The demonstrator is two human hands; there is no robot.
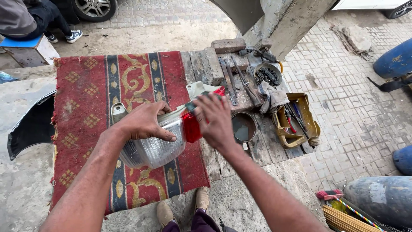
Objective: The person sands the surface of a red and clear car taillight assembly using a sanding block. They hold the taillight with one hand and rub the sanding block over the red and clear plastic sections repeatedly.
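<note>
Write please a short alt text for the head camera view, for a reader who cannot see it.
Two bare hands hold a car lamp with clear and red lenses over a red patterned rug: the left hand presses on the clear part, the right hand lies over the red part. Beside the rug, a wooden board carries bricks, metal tools and small bowls.

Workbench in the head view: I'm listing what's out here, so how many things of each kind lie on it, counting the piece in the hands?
Lamp, held by left hand and right hand: 1
Rug: 1
Bricks: 2
Round tins: 2
Yellow tool tray: 1
Total: 7
</note>
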